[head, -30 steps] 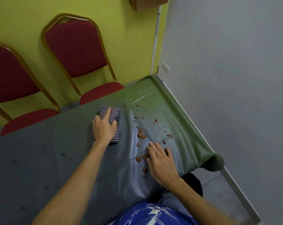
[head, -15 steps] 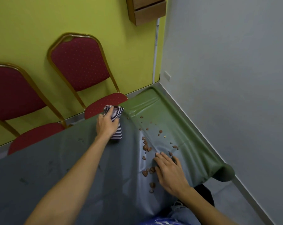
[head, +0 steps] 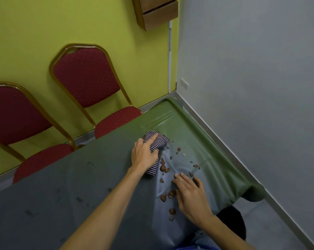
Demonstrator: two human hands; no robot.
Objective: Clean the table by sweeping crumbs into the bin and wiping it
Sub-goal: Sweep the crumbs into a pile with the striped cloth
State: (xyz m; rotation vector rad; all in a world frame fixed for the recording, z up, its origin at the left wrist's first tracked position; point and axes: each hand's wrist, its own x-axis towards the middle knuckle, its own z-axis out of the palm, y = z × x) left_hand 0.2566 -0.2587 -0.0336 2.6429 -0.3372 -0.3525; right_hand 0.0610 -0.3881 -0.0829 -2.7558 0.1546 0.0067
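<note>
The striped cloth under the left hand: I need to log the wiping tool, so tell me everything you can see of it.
The striped cloth is a soft fabric with thin dark navy and white stripes, bunched into a long folded wad. It lies flat on the green table cover near the far corner. The left hand presses down on its middle, fingers spread, hiding that part; both ends stick out. Brown crumbs lie right beside its right edge, the nearest ones almost touching it.

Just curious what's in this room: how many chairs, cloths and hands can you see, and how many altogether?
Red chairs: 2, one and another
Striped cloth: 1
Hands: 2, left hand and right hand
Total: 5
</note>
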